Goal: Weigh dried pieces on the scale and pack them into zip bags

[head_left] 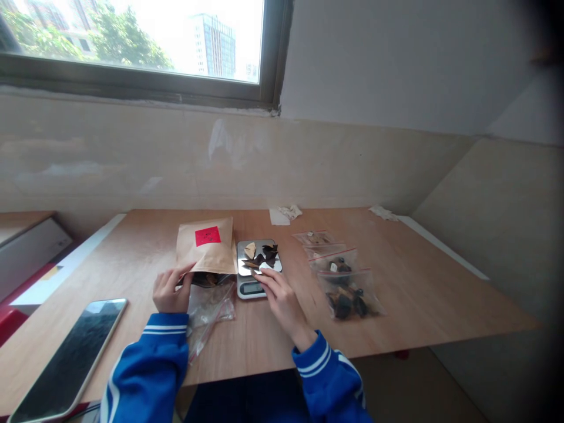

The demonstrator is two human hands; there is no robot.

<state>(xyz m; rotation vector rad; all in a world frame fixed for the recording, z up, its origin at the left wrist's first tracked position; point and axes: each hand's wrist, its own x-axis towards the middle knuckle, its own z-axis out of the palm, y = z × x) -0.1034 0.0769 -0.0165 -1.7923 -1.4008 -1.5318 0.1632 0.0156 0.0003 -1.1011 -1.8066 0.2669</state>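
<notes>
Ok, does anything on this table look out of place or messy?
A crumpled clear zip bag lies twisted by the kitchen scale, unlike the flat filled bags lined up to the right.

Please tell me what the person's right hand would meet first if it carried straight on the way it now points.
The right hand points up and left, so it would probably meet the dark dried pieces on the digital scale, though depth is hard to judge from this view.

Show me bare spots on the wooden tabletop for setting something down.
Bare wood lies right of the clear zip bags, and between the black-screened phone and the left hand. It's crowded around the steel scale, kraft paper bag and right hand.
</notes>
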